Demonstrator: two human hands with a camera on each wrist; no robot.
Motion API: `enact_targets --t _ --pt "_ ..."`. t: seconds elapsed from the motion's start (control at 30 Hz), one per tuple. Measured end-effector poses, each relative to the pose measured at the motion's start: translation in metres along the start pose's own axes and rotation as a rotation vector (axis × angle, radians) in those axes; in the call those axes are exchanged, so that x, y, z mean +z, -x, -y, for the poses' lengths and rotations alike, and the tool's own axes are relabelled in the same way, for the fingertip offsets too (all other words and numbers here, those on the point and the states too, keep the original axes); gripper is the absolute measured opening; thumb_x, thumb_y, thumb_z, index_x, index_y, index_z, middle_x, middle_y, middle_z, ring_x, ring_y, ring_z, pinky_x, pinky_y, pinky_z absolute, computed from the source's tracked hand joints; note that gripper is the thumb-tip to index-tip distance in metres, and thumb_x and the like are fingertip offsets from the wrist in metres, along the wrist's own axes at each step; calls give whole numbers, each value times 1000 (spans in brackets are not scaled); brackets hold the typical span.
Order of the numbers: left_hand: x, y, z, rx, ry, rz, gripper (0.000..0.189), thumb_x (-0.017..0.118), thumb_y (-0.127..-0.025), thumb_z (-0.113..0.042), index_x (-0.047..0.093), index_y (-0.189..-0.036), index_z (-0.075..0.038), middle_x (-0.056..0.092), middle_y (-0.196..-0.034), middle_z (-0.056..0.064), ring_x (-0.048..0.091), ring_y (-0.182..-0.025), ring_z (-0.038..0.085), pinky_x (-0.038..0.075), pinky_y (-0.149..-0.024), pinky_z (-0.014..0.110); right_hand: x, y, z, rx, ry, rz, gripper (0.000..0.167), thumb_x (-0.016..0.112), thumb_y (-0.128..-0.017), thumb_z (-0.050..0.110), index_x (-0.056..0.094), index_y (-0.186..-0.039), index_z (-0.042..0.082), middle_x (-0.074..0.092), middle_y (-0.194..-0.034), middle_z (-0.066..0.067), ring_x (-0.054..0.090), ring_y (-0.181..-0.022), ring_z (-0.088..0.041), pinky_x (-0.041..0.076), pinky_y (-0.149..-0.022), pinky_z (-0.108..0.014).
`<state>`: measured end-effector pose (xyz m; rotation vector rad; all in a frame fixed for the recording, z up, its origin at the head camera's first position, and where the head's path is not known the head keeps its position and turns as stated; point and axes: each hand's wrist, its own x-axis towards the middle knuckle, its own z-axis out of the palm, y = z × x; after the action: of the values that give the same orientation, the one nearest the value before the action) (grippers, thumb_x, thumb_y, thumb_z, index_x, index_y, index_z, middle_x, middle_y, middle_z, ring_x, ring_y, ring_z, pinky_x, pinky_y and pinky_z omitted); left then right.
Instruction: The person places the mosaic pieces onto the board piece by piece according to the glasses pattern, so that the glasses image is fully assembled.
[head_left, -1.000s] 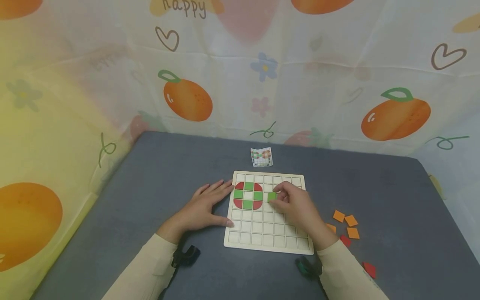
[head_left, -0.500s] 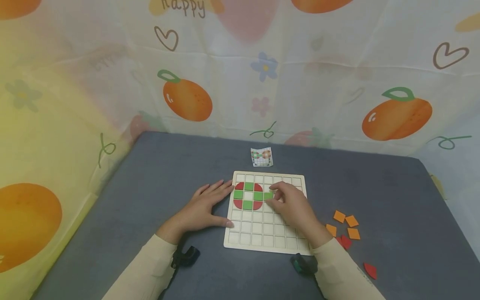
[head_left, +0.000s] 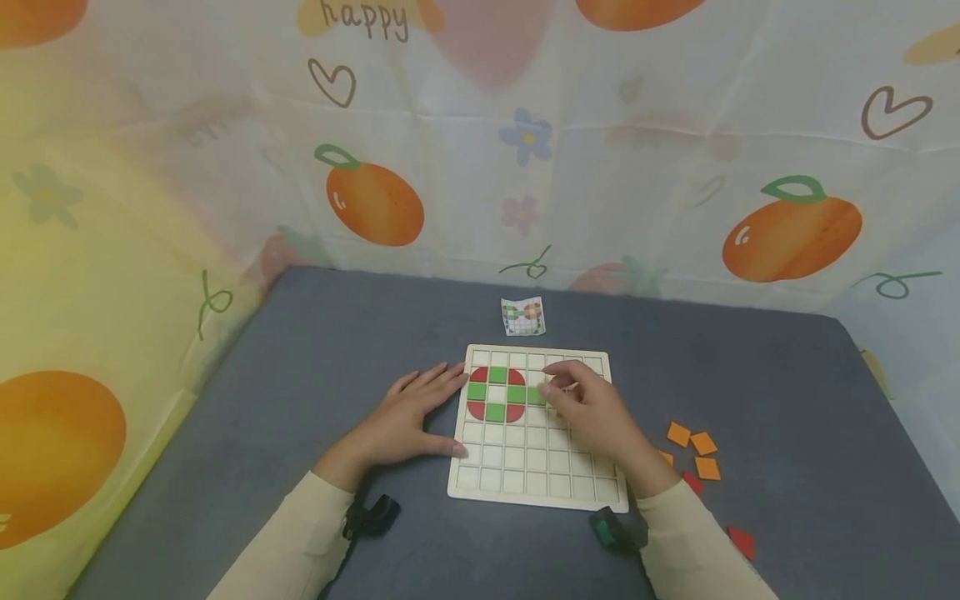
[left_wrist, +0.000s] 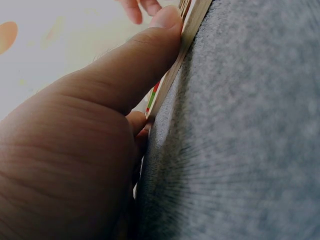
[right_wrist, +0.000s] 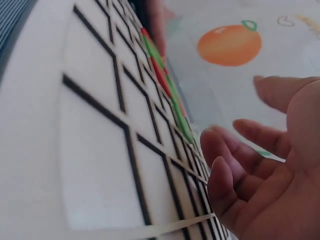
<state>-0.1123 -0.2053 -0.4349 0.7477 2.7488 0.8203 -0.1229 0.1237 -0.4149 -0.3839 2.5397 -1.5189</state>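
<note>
A pale wooden grid board (head_left: pixel 491 482) lies on the dark table. In its upper left, red rounded corner tiles (head_left: pixel 476 409) and green square tiles (head_left: pixel 496 412) form a ring around one bare cell. One more green tile (head_left: pixel 536 395) lies in the cell right of that ring. Just right of this tile is my right hand (head_left: pixel 600 408); the right wrist view shows its thumb apart from loosely bent fingers (right_wrist: pixel 220 150), nothing between them. My left hand (head_left: pixel 412 421) spreads at the board's left edge, its thumb (left_wrist: pixel 145 55) touching the rim.
Several orange square tiles (head_left: pixel 706 468) and some red tiles (head_left: pixel 741 542) lie on the table (head_left: pixel 810 433) right of the board. A small printed pattern card (head_left: pixel 523 317) sits behind it. Fruit-patterned cloth (head_left: pixel 450 125) hangs behind the table.
My right hand has moved the green tile left into the cell beside the ring and let go of it. The left hand stays in place.
</note>
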Motion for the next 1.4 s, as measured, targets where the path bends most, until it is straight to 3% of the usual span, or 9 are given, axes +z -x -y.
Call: enact_targets --t 0.27,0.57,0.87,1.23,1.4 --pt "1 0 0 -1 4 4 114 87 -84 -67 35 -173 -18 25 -178 -4 13 -165 24 7 -127 60 -21 9 5 -61 -154 8 41 60 -115 28 62 -145 0 67 -122 -13 69 -98 -30 56 -86 -47" --pt "-1 1 -1 6 6 4 113 87 -85 -65 34 -173 -17 25 -178 -4 13 -165 25 7 -127 60 -50 27 -2 -122 -204 4 44 40 -121 26 57 -148 -5 66 -127 -18 63 -109 -34 52 -90 -40" --pt "-1 1 -1 9 7 1 113 87 -85 -65 35 -173 -17 25 -178 -3 13 -165 25 7 -127 60 -84 46 -24 -205 -216 -22 54 24 -122 26 51 -149 -12 62 -129 -31 63 -109 -34 53 -89 -33" --pt "1 0 -1 3 0 -4 113 87 -85 -66 35 -173 -18 26 -178 -3 14 -165 26 7 -126 62 -123 68 -49 -184 -165 -92 51 23 -122 25 55 -151 -2 67 -128 -15 65 -111 -24 53 -90 -28" --pt "0 0 0 2 -3 -5 113 87 -85 -66 35 -173 -18 26 -178 -3 14 -165 26 7 -126 61 -135 77 -63 -154 -128 -130 39 34 -121 16 59 -148 4 71 -125 -6 67 -110 -16 54 -89 -22"
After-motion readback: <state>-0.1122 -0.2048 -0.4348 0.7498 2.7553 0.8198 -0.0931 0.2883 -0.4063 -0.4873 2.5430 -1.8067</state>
